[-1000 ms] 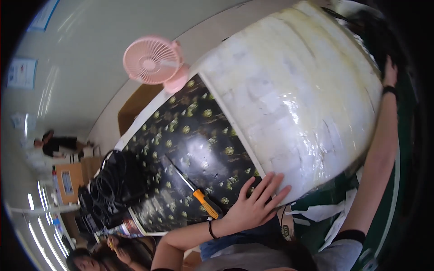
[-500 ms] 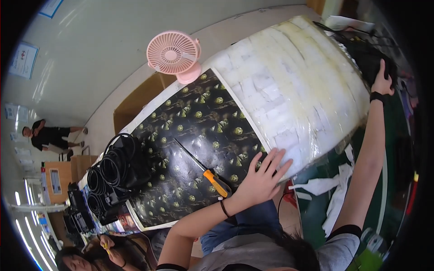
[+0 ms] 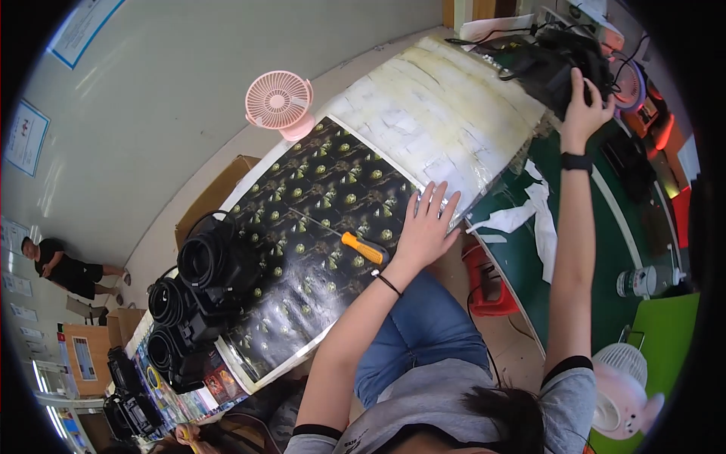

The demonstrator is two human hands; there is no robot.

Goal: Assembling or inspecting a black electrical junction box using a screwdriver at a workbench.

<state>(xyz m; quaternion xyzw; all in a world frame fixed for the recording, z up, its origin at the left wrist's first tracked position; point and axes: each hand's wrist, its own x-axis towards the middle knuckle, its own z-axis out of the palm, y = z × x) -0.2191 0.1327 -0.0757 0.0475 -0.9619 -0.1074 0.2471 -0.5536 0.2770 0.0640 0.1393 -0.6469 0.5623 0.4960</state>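
Observation:
My left hand [image 3: 429, 231] lies with fingers spread at the seam between a dark patterned mat [image 3: 333, 174] and a white, tape-covered pad [image 3: 439, 106]. Beside its wrist on the mat rests a screwdriver [image 3: 364, 247] with an orange and black handle, its shaft pointing away to the left. My right arm reaches to the far right, where my right hand [image 3: 588, 110] grips the near edge of a black device [image 3: 550, 76] with cables about it. The device's far side is partly hidden among other dark items.
Black devices with coiled cords [image 3: 204, 261] crowd the mat's left end. A pink fan [image 3: 278, 102] stands at the far edge. White scraps [image 3: 522, 217] lie on the green surface [image 3: 575, 261] at right, near a clear bottle [image 3: 646, 281]. A red stool [image 3: 488, 280] is below. Someone stands far left.
My view has swung to the right, bringing more of the green table and a second pink fan into sight. My right hand stays on the black device; the left stays spread at the seam.

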